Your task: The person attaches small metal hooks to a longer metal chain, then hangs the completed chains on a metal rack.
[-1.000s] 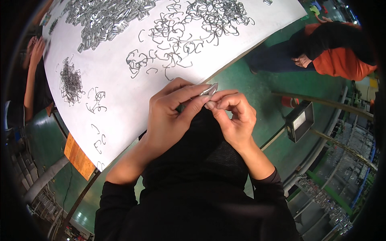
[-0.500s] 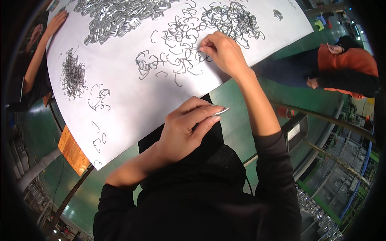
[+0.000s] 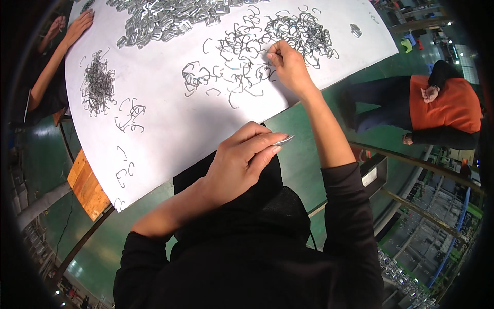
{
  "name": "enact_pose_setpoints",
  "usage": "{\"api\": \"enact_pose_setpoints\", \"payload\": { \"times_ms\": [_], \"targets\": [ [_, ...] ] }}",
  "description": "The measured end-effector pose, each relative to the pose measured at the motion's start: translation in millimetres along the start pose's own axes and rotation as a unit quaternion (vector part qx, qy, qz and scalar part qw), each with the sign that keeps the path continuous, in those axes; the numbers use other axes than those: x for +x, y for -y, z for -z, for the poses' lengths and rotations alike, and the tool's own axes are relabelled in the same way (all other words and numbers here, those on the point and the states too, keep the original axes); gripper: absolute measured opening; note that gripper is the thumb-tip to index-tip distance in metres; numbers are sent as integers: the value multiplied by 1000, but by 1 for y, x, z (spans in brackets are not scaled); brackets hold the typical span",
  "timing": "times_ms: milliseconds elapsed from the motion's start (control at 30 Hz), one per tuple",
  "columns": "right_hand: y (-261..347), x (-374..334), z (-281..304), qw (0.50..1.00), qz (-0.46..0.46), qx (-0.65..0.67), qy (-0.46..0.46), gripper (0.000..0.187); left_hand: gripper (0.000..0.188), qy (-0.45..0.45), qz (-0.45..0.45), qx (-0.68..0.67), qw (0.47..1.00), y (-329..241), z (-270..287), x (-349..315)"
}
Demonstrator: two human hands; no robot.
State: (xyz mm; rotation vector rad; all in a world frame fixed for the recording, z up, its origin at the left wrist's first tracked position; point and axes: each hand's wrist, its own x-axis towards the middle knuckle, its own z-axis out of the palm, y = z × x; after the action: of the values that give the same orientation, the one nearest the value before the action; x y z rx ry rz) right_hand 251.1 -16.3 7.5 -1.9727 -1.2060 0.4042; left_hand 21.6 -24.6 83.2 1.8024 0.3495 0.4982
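Note:
My left hand (image 3: 237,160) is closed in front of the table's near edge, pinching a small flat silver metal piece (image 3: 285,139) between thumb and fingertips. Over the table my right hand (image 3: 290,67) reaches into a loose spread of bent wire pieces (image 3: 246,72), with thumb and forefinger pressed together. Whether a wire is between those fingertips is too small to make out. Just beyond this hand lies a denser heap of bent wires (image 3: 303,33).
The white table (image 3: 170,116) carries a large heap of silver metal pieces (image 3: 164,23) at the back. A tangled wire pile (image 3: 98,85) lies at left, near a co-worker's hand (image 3: 80,27). A person in an orange vest (image 3: 445,105) stands at right. A wooden board (image 3: 88,188) sits at lower left.
The view has shifted slightly, moving the table's contents a little right. My left hand keeps its pinch; my right hand stays among the wires. The person in orange has turned and shifted.

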Motion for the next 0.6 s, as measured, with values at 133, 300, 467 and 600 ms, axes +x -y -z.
{"api": "enact_pose_setpoints", "payload": {
  "times_ms": [133,300,467,600],
  "targets": [
    [3,-5,2,997,-25,56,-41,8,20,-17,-24,10,1000,3,-5,-1],
    [54,-50,40,957,-47,282,-49,17,22,-39,-32,7,999,6,-8,-4],
    [112,-136,70,918,-82,368,-120,28,25,-47,-38,10,998,0,-8,0],
    [112,-167,51,914,-75,362,-165,31,27,-49,-65,28,996,-2,-11,3]
  ]
}}
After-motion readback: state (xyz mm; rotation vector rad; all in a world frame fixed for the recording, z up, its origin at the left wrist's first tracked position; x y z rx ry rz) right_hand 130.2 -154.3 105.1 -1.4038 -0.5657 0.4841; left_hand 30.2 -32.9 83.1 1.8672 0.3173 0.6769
